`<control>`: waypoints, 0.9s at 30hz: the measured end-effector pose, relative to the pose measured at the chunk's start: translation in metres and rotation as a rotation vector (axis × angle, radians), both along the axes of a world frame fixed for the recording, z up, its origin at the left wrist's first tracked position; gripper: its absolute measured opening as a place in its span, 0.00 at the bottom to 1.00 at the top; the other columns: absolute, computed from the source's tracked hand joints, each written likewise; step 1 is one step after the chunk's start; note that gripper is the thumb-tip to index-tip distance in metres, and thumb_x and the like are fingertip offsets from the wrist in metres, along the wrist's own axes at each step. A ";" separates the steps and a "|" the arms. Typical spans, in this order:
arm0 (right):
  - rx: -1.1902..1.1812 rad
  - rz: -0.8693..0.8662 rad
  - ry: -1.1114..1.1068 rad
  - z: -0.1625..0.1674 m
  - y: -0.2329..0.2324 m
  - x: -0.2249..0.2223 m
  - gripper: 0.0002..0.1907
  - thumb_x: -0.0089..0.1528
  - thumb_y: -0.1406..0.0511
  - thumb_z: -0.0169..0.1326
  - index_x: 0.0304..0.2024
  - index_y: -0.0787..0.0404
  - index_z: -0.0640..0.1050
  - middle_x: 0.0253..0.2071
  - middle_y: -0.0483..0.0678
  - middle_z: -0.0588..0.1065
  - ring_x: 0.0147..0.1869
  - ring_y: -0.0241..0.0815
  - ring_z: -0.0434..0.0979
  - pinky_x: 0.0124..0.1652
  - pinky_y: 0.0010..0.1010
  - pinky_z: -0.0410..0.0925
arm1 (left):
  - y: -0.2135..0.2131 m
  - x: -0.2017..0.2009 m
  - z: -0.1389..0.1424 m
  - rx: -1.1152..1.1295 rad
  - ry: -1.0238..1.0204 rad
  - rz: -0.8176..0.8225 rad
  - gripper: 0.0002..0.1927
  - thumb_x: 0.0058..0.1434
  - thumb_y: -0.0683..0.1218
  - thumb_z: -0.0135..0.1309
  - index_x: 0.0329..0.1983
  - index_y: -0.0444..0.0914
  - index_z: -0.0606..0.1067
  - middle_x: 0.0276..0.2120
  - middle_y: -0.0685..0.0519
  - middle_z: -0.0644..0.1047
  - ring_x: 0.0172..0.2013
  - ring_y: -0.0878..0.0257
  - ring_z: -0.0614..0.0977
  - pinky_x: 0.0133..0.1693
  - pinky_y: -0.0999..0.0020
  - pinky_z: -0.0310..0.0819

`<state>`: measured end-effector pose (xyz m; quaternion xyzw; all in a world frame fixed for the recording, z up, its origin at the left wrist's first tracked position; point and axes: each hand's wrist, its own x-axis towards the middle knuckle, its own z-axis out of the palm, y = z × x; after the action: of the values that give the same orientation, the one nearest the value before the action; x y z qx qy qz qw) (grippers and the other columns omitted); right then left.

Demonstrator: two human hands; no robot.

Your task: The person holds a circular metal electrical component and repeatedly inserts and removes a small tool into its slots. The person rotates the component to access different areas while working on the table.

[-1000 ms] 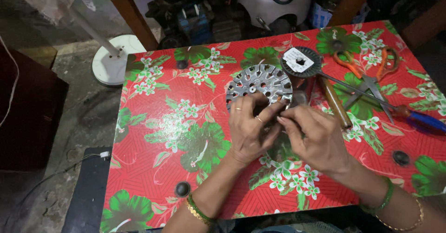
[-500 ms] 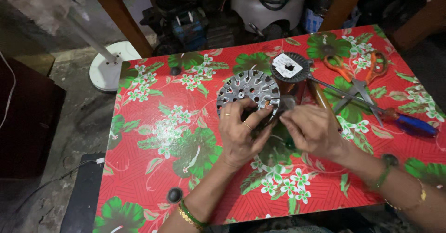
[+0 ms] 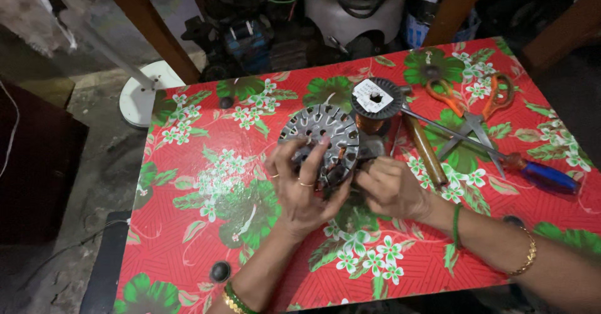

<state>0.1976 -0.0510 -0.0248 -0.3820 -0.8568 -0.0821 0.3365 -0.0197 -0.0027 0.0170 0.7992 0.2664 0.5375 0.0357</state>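
Observation:
A round grey metal motor core [image 3: 320, 137] with slots around its rim is held tilted above the red flowered table [image 3: 206, 239]. My left hand [image 3: 302, 189] grips its near edge, fingers spread over the face. My right hand [image 3: 391, 187] pinches at the core's lower right edge, where thin copper wire shows; what the fingertips hold is hidden. A black spool of copper wire [image 3: 375, 103] stands just behind the core.
Orange-handled scissors [image 3: 472, 107], a blue-handled screwdriver [image 3: 526, 167] and a wooden-handled tool [image 3: 426, 151] lie at the right of the table. A white fan base [image 3: 147, 92] stands on the floor at left. Wooden legs and dark machine parts crowd the back.
The core has turned in my hands and my left fingers have moved further over its face. My right hand stays at its lower right edge. The view has shifted slightly.

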 end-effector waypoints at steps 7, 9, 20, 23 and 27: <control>-0.036 -0.003 0.040 0.003 0.000 -0.001 0.16 0.42 0.69 0.61 0.31 0.64 0.72 0.24 0.51 0.67 0.28 0.52 0.71 0.29 0.42 0.64 | 0.005 -0.005 0.002 -0.116 -0.005 0.027 0.61 0.42 0.66 0.72 0.74 0.37 0.59 0.66 0.35 0.65 0.68 0.36 0.66 0.70 0.42 0.55; -0.034 -0.002 0.078 0.004 0.001 -0.001 0.14 0.44 0.71 0.61 0.32 0.65 0.73 0.25 0.51 0.69 0.29 0.53 0.72 0.30 0.42 0.65 | 0.007 -0.005 -0.001 -0.150 -0.008 0.018 0.64 0.40 0.67 0.73 0.74 0.35 0.58 0.66 0.36 0.66 0.68 0.38 0.67 0.70 0.43 0.57; -0.169 -0.132 0.351 0.023 0.008 0.006 0.08 0.56 0.74 0.57 0.39 0.66 0.77 0.34 0.54 0.77 0.36 0.54 0.80 0.34 0.38 0.71 | 0.050 -0.032 0.004 -0.236 0.165 -0.254 0.64 0.30 0.61 0.79 0.72 0.41 0.64 0.68 0.47 0.71 0.71 0.43 0.70 0.74 0.42 0.52; -0.220 -0.115 0.403 0.021 0.010 0.006 0.07 0.57 0.74 0.56 0.39 0.66 0.77 0.35 0.54 0.78 0.36 0.53 0.81 0.34 0.37 0.71 | 0.045 -0.035 0.013 -0.376 0.127 -0.286 0.74 0.24 0.62 0.78 0.76 0.38 0.57 0.72 0.40 0.63 0.73 0.36 0.60 0.71 0.43 0.54; -0.223 -0.140 0.372 0.018 0.010 0.006 0.07 0.58 0.74 0.57 0.40 0.66 0.77 0.35 0.54 0.78 0.37 0.53 0.82 0.35 0.37 0.71 | 0.028 -0.037 0.023 -0.510 0.127 -0.147 0.79 0.21 0.62 0.79 0.78 0.39 0.51 0.70 0.35 0.60 0.70 0.38 0.63 0.68 0.45 0.59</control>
<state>0.2039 -0.0411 -0.0066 -0.4839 -0.7551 0.0619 0.4380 -0.0566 0.0249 0.0399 0.8136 0.3362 0.3980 0.2580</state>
